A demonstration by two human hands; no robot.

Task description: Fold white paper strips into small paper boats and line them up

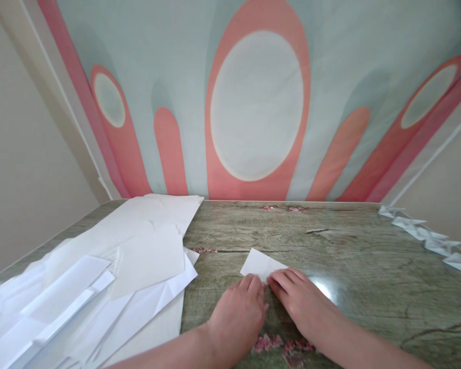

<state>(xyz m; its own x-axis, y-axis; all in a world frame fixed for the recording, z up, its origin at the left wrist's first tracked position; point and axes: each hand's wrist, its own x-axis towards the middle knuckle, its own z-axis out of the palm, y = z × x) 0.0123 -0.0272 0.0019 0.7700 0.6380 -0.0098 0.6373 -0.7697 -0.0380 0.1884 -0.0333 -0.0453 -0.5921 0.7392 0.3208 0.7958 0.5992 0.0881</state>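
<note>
A small white piece of paper [259,264] lies on the wood-patterned table near the middle. My left hand [239,307] is closed, its fingertips pressed on the paper's lower edge. On the paper's right part rest the fingers of my right hand [294,294], held together and touching it. The two hands nearly meet at the lower edge, and the fingertips partly hide the paper there.
Large white sheets and folded strips [149,256] are piled on the left of the table [230,225]. A row of several small folded white paper pieces [440,245] runs along the right edge. Behind the table hangs a patterned backdrop [257,189] in green and pink.
</note>
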